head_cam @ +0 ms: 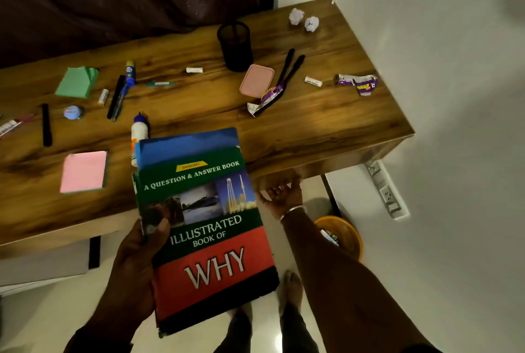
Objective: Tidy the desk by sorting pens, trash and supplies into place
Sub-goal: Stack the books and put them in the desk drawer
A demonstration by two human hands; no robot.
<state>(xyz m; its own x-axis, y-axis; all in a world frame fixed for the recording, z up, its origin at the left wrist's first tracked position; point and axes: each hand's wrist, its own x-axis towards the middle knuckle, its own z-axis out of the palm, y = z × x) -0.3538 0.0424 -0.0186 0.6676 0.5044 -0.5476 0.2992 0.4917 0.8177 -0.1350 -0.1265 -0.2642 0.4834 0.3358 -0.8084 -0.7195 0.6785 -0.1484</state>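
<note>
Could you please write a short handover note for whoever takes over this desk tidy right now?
Left hand holds the books over the desk's front edge. Right hand is under the desk edge, holding nothing visible. The pen holder looks empty. Pens, wrappers, paper balls and sticky notes lie scattered. The orange bin is on the floor. Sorting is barely begun.

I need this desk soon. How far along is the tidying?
Barely started. The left hand holds books; the right hand reaches under the desk edge. The mesh pen holder looks empty; pens, crumpled paper and wrappers still lie scattered.
</note>
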